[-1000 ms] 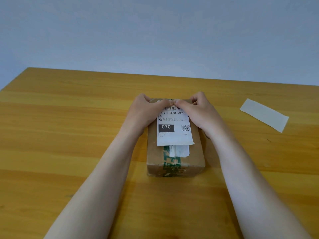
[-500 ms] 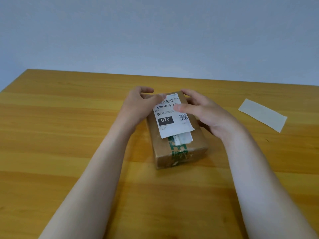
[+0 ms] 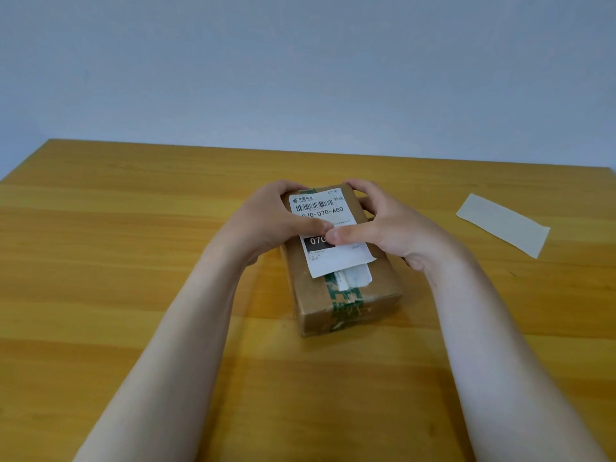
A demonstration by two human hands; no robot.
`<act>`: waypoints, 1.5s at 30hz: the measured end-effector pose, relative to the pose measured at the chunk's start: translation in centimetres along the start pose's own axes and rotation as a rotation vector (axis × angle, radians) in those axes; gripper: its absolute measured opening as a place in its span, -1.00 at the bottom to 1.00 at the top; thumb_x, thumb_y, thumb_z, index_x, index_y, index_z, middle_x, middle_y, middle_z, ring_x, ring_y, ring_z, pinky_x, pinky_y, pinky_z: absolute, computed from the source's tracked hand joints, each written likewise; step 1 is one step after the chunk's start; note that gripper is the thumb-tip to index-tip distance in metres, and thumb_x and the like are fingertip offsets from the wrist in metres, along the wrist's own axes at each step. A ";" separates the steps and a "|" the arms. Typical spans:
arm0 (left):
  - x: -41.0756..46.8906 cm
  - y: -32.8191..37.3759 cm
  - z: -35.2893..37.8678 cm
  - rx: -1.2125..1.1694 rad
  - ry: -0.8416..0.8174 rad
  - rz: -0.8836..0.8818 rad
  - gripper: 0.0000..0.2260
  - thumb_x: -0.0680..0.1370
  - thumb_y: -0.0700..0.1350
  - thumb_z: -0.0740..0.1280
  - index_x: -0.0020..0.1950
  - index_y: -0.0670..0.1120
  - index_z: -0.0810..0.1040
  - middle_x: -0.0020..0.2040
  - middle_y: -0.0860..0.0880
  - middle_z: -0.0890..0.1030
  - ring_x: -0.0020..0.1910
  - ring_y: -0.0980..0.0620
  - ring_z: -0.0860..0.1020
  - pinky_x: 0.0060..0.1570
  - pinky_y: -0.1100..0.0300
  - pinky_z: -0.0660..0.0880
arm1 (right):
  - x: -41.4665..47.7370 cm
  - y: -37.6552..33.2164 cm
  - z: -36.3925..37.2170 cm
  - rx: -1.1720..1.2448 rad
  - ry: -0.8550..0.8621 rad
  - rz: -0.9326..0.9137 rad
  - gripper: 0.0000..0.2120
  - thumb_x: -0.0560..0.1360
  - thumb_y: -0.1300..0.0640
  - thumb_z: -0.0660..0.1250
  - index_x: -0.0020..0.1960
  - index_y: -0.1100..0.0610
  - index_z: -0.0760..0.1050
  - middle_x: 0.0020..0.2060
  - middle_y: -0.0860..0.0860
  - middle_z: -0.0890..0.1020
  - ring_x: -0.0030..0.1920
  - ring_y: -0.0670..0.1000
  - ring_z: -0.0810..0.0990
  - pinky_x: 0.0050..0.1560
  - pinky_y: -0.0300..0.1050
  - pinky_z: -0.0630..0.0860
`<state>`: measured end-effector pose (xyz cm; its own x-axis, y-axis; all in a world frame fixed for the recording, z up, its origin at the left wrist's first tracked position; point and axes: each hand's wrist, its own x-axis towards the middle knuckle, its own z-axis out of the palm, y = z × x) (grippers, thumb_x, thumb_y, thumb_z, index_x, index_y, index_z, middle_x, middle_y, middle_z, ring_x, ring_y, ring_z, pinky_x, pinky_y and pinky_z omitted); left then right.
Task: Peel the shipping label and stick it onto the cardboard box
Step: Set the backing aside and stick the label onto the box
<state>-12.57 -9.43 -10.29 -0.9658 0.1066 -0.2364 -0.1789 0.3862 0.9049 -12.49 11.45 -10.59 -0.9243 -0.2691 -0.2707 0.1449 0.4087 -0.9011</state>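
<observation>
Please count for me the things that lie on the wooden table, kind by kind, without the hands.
cardboard box: 1
shipping label: 1
backing paper strip: 1
Total: 3

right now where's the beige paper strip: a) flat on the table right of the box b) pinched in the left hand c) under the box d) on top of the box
a: the beige paper strip lies flat on the table, well right of the cardboard box.
</observation>
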 end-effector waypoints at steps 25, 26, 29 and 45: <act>0.0 0.1 0.6 0.067 0.087 -0.074 -0.53 0.35 -0.01 0.69 0.15 -0.04 0.59 -0.08 -0.08 0.76 -0.19 -0.04 0.77 -0.18 -0.02 0.70 | 0.2 0.4 -0.2 0.010 0.068 -0.017 -0.34 0.26 -0.01 0.73 0.25 -0.10 0.49 0.16 -0.06 0.68 -0.01 -0.01 0.77 -0.01 0.01 0.68; 0.0 0.1 0.6 0.073 0.081 -0.080 -0.53 0.34 0.00 0.69 0.14 -0.04 0.59 -0.08 -0.08 0.76 -0.19 -0.05 0.77 -0.16 -0.05 0.71 | 0.2 0.4 -0.2 0.008 0.064 -0.019 -0.34 0.26 -0.01 0.73 0.25 -0.09 0.49 0.16 -0.06 0.68 -0.01 -0.01 0.77 -0.02 0.00 0.68; -0.1 0.3 0.5 0.091 0.068 -0.086 -0.55 0.35 0.00 0.69 0.13 -0.04 0.58 -0.07 -0.09 0.76 -0.17 -0.08 0.77 -0.10 -0.15 0.72 | 0.2 0.4 -0.3 0.004 0.063 -0.026 -0.35 0.26 0.01 0.73 0.24 -0.07 0.50 0.16 -0.04 0.69 -0.01 0.00 0.77 -0.01 0.02 0.69; -0.3 0.6 1.2 0.170 0.132 -0.074 -0.65 0.41 0.17 0.59 -0.15 -0.01 0.53 -0.23 0.00 0.69 -0.27 -0.05 0.66 -0.33 0.04 0.52 | -0.2 -0.2 0.1 0.076 0.126 -0.003 -0.61 0.35 0.08 0.69 0.03 0.09 0.56 -0.09 -0.01 0.71 -0.34 -0.16 0.70 -0.49 -0.26 0.51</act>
<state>-12.12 -8.13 -10.06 -0.9694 -0.0439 -0.2414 -0.2266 0.5382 0.8118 -12.28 11.39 -10.41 -0.9610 -0.1567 -0.2280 0.1643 0.3400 -0.9260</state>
